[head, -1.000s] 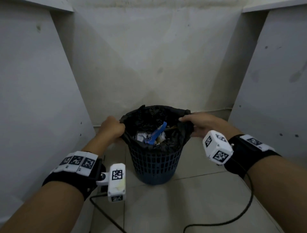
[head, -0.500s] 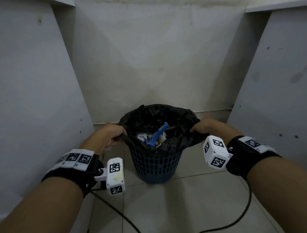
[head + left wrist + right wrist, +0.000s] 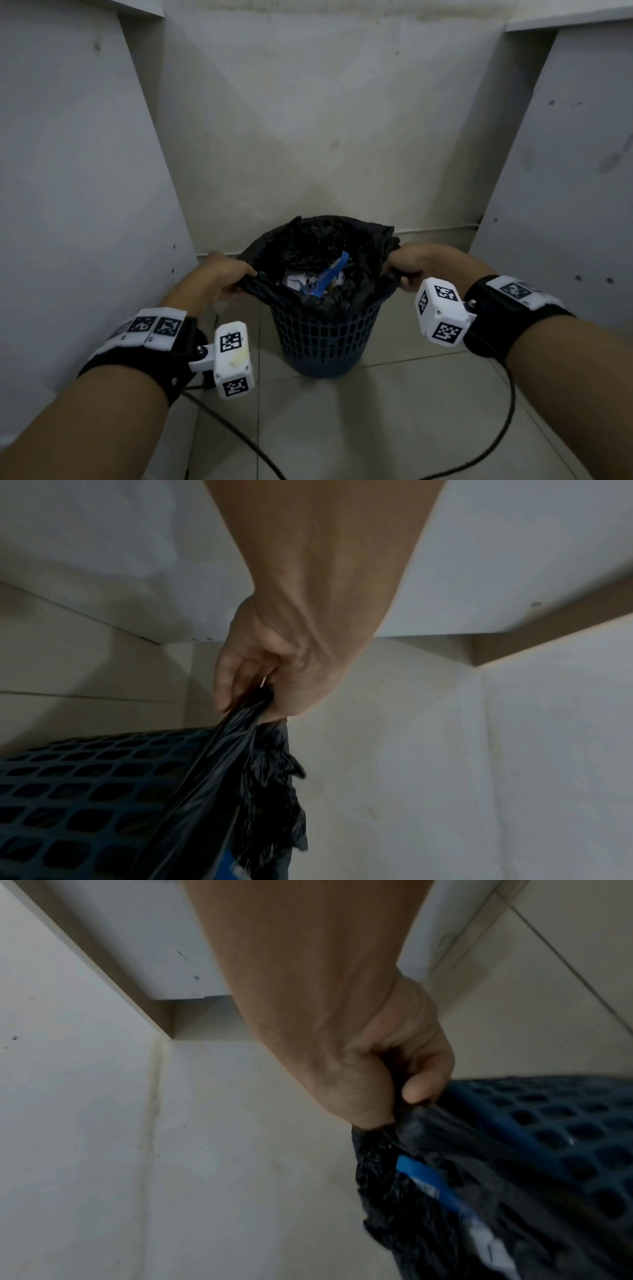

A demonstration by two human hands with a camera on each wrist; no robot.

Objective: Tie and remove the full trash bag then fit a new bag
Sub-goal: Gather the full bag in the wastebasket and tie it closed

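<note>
A black trash bag [image 3: 308, 246] lines a dark blue mesh bin [image 3: 325, 339] on the tiled floor against the back wall. White paper and a blue item [image 3: 329, 277] lie inside the bag. My left hand [image 3: 227, 274] grips the bag's left edge, fingers curled round a bunched fold [image 3: 246, 715]. My right hand [image 3: 407, 265] grips the right edge, thumb and fingers pinching gathered plastic [image 3: 404, 1123]. Both edges are pulled outward off the bin's rim [image 3: 514, 1093], and the bag's mouth is stretched wide between the hands.
White cabinet panels stand close on the left [image 3: 68, 205] and right [image 3: 565, 171], forming a narrow alcove around the bin. Black cables [image 3: 503, 428] trail from my wrists across the floor tiles [image 3: 359, 428] in front of the bin.
Both hands have drawn apart and back toward me with the bag's edges in them, lifting the plastic off the bin rim and stretching the mouth wider.
</note>
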